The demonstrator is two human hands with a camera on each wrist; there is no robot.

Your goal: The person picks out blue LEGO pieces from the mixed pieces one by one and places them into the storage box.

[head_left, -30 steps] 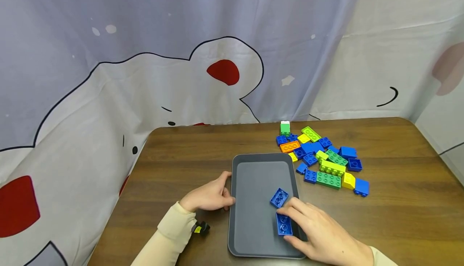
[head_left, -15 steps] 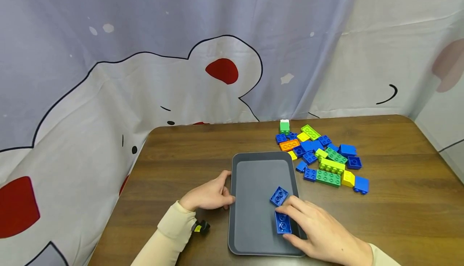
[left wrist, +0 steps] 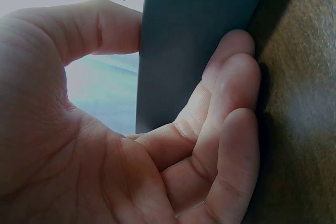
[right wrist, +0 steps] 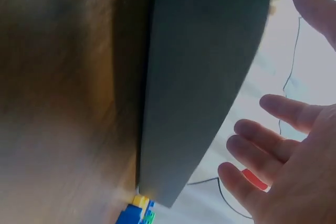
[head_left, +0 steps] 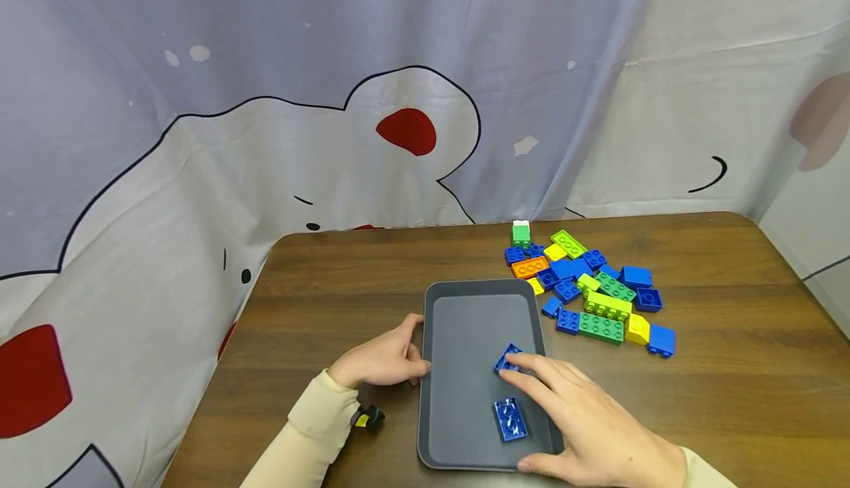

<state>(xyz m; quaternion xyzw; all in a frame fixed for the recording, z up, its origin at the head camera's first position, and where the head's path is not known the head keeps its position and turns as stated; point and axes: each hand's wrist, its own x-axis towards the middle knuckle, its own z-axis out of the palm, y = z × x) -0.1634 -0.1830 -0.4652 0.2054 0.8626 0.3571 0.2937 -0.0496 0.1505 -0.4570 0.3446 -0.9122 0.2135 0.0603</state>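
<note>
Two blue toy bricks lie hollow side up in the dark grey tray [head_left: 465,399]. The nearer brick [head_left: 510,420] sits apart from my right hand [head_left: 584,421], which hovers over the tray's right side with thumb and fingers spread and nothing between them. Its fingertips partly cover the farther brick [head_left: 506,357] in the head view; I cannot tell if they touch it. My left hand [head_left: 385,355] holds the tray's left edge. In the left wrist view its thumb [left wrist: 113,27] meets the rim, while the bent fingers [left wrist: 239,145] lie against the outer wall.
Several loose toy bricks in blue, green, yellow and orange, such as the long green one [head_left: 600,328], lie beyond the tray's right side on the wooden table [head_left: 345,281]. A patterned curtain [head_left: 265,170] hangs behind the table.
My right hand has let go of the nearer blue brick and opened above it. That brick now lies slightly lower and turned in the tray. My left hand has stayed put.
</note>
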